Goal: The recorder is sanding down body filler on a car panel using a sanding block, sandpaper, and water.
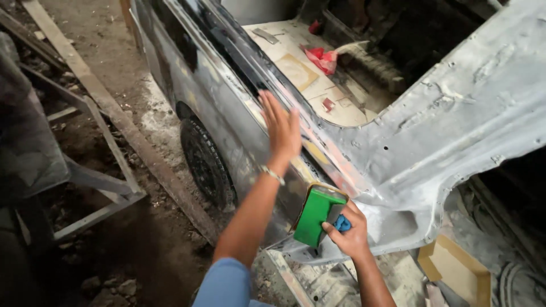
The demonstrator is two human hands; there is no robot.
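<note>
My left hand [281, 129] lies flat with fingers spread on the grey, sanded side panel of a stripped car body [227, 113], just above the rear wheel [206, 164]. A thin bracelet circles that wrist. My right hand [350, 232] grips a green sanding block [318, 214] with a blue pad tucked under the fingers. The block rests against the filler-covered rear pillar [432, 142] near its lower edge.
Inside the body shell lie flat cardboard sheets [310, 77] and a red rag [320, 58]. A metal frame [99, 182] and a long plank [114, 113] lie on the dirt floor at left. A cardboard tray [458, 270] sits at lower right.
</note>
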